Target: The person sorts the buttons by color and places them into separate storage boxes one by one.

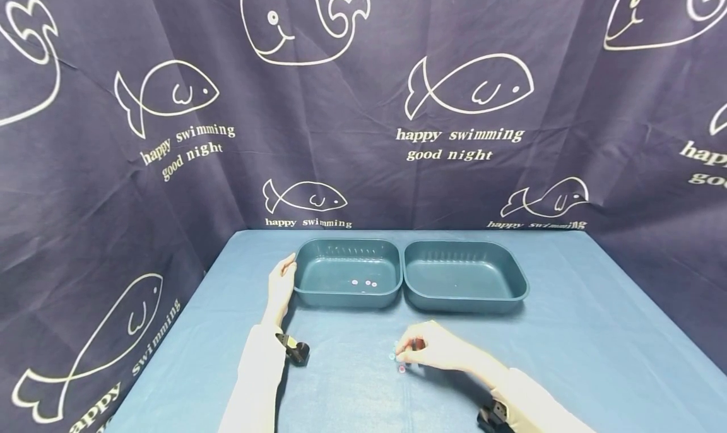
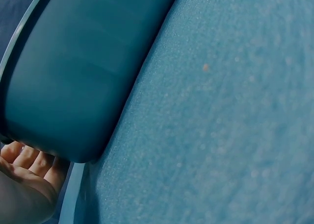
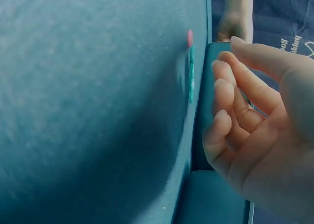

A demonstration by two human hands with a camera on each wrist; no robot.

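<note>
Lying at the lower centre of the head view, a small pink disc point(image 1: 402, 369) and pale teal pieces point(image 1: 392, 356) are sitting close together on the blue bench point(image 1: 341, 395), just beside the fingertips of your right hand point(image 1: 434, 348). In your right wrist view they are showing edge-on at the upper right of centre, pink above teal. Your right grip is hanging over the bench with fingers loosely curved, thumb and index lying near each other; it is holding nothing that you are able to see. Above, in the head view, a deep teal tray point(image 1: 346, 299) is standing just left of centre, with three pink discs point(image 1: 368, 283) lying on its floor near the front. Your left hand point(image 1: 281, 284) is resting against this tray's left end, fingers touching the outer wall; the thumb is not showing clearly, so you cannot tell whether that grip is pinching the rim. A matching second tray point(image 1: 466, 304) is standing just beside it, right of centre. Light sleeves point(image 1: 252, 376) are covering your forearms, and black wrist devices point(image 1: 297, 352) are jutting out near the bottom of the frame. In the left wrist view, an orange speck point(image 2: 205, 67) is dotting the bench at the upper right, too blurred to name. Behind everything, a dark purple cloth point(image 1: 375, 142) is hanging, carrying white whale and fish outlines and the words "happy swimming" and "good night".
</note>
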